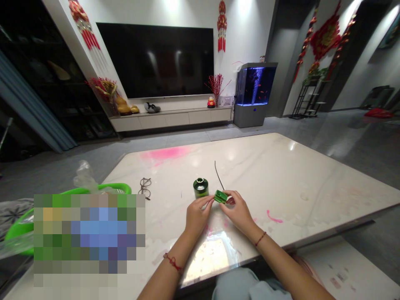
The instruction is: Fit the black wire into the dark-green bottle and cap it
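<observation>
My left hand (198,211) pinches the left end of a small bright green piece (221,196) with ridges along it. The fingers of my right hand (235,208) close round its right side, so both hands hold it a little above the table. What kind of piece it is I cannot make out. Just behind my left hand stands a dark green glossy bottle (201,188) with an open, pale-rimmed neck. A thin black tube (219,175) lies on the table beyond my right hand.
A pair of glasses (145,188) lies left of the bottle on the white table (265,166). At the left is a green basket (125,187) with clear plastic, partly covered by a pixelated patch. Pink stains (164,153) mark the tabletop. Farther off stand a TV cabinet and a fish tank (254,89).
</observation>
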The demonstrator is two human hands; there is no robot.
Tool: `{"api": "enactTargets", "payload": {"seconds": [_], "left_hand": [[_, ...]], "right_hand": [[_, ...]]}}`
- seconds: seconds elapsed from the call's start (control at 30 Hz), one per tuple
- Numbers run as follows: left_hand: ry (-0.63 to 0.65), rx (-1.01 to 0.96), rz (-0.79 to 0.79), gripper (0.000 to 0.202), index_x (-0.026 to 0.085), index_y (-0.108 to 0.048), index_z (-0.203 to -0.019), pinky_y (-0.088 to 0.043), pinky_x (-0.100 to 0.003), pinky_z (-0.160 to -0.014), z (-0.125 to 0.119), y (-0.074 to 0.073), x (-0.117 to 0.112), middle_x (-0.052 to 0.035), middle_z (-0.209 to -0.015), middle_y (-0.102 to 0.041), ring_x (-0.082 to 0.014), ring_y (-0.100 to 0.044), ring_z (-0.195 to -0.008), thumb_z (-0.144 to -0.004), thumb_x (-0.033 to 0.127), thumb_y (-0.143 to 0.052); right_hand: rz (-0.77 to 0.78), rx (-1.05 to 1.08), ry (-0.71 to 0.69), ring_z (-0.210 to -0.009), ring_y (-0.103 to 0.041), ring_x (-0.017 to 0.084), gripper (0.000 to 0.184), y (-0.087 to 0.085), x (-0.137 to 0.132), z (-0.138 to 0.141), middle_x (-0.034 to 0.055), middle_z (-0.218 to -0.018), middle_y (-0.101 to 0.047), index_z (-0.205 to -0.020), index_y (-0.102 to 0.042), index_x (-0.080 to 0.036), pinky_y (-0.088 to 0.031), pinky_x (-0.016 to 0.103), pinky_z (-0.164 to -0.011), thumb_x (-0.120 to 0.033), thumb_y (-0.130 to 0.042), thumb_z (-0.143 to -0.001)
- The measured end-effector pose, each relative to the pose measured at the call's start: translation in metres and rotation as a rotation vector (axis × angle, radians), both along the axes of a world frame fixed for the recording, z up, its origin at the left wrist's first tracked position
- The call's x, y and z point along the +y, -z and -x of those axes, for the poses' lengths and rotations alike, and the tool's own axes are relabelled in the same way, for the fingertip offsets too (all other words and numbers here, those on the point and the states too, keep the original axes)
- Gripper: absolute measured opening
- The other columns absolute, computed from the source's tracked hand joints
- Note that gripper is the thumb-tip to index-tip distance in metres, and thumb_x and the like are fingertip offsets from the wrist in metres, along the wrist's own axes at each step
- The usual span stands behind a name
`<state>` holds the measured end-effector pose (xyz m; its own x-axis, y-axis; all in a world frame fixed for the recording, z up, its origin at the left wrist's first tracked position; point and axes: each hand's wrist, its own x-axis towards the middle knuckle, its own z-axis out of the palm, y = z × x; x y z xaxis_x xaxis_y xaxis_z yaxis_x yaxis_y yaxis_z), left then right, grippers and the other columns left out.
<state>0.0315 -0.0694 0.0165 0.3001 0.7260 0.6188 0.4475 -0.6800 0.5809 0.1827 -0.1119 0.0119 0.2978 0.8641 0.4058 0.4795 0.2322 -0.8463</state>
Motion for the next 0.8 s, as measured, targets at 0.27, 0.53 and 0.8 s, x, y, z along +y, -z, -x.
{"api": "enactTargets", "payload": {"seconds": [0.27,0.53,0.8], "left_hand": [[0.119,0.072,0.009,0.04,0.025,-0.052,-0.119,-0.047,-0.036,-0.094,0.0005,-0.0021,-0.0013,-0.0057,-0.118,-0.06,-0.0175,-0.056,-0.109,-0.08,0.017,-0.055],[0.138,0.114,0.028,0.039,0.024,-0.052,-0.118,-0.047,-0.035,-0.094,-0.0022,0.0035,-0.0003,-0.0054,-0.117,-0.06,-0.0164,-0.056,-0.108,-0.08,0.014,-0.053],[0.109,0.076,0.099,0.037,0.024,-0.056,-0.116,-0.054,-0.034,-0.08,-0.0011,0.0052,-0.0002,-0.0051,-0.106,-0.066,-0.0155,-0.066,-0.083,-0.079,0.022,-0.058]], "right_hand": [[0.021,-0.023,-0.019,-0.071,-0.056,0.016,0.033,-0.002,-0.0015,0.001,0.0031,-0.086,-0.056,-0.101,-0.059,-0.021,-0.05,0.032,-0.07,-0.021,-0.06,-0.068],[0.006,-0.044,-0.035,-0.075,-0.055,0.016,0.03,-0.0011,-0.0005,0.0004,0.003,-0.085,-0.054,-0.101,-0.058,-0.02,-0.05,0.031,-0.072,-0.024,-0.059,-0.071],[-0.016,0.008,-0.029,-0.079,-0.056,0.017,0.033,-0.0011,-0.0002,0.0014,0.0048,-0.091,-0.057,-0.104,-0.057,-0.02,-0.05,0.032,-0.073,-0.029,-0.061,-0.072]]}}
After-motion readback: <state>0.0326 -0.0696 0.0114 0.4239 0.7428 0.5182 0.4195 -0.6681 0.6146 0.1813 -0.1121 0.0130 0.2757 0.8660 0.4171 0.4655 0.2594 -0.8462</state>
